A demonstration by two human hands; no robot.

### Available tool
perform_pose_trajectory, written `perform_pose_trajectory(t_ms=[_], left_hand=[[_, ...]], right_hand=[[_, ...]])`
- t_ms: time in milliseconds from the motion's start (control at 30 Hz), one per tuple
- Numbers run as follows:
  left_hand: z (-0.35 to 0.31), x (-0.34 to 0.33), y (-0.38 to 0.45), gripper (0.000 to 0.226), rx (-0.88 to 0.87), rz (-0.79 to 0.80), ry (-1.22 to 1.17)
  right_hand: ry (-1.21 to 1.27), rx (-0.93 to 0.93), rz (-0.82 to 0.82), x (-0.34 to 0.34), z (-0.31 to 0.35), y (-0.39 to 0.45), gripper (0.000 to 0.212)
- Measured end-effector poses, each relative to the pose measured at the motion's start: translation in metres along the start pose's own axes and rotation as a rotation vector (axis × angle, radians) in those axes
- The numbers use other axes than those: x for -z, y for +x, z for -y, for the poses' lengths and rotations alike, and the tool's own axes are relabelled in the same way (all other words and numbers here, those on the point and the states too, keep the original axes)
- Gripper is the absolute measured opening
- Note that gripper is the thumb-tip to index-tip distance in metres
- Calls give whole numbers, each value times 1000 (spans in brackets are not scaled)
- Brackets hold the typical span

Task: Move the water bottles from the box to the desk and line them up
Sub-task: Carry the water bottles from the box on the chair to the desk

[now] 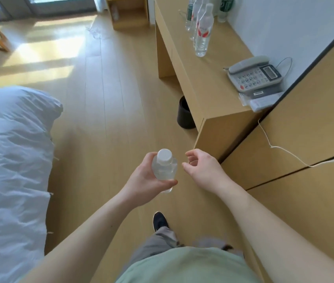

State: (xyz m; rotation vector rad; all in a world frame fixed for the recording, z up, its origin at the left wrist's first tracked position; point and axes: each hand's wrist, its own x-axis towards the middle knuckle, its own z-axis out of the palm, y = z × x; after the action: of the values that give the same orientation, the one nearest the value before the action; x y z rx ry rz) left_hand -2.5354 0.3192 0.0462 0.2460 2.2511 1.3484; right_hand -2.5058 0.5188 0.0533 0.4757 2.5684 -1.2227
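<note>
1. Left hand [147,176]: wrapped around one water bottle [164,170], cap up, long axis upright and tilted slightly toward the camera.
2. Right hand [201,167]: empty, fingers loosely curled, just beside the bottle, not touching it.
3. Desk [209,86]: ahead and to the right of the hands; the right hand is nearer to it.
4. Row of bottles [201,31]: standing upright on the desk's far end, beyond the telephone [253,75]; judged destination, well apart from the held bottle.
5. Box: not in view.
</note>
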Motion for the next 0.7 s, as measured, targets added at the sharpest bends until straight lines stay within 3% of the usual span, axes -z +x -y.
perform_pose_trajectory(t_ms=[700], left_hand=[[-70, 102, 291, 67, -47, 90, 73]], right_hand=[[139, -51, -139, 82, 75, 277, 38]])
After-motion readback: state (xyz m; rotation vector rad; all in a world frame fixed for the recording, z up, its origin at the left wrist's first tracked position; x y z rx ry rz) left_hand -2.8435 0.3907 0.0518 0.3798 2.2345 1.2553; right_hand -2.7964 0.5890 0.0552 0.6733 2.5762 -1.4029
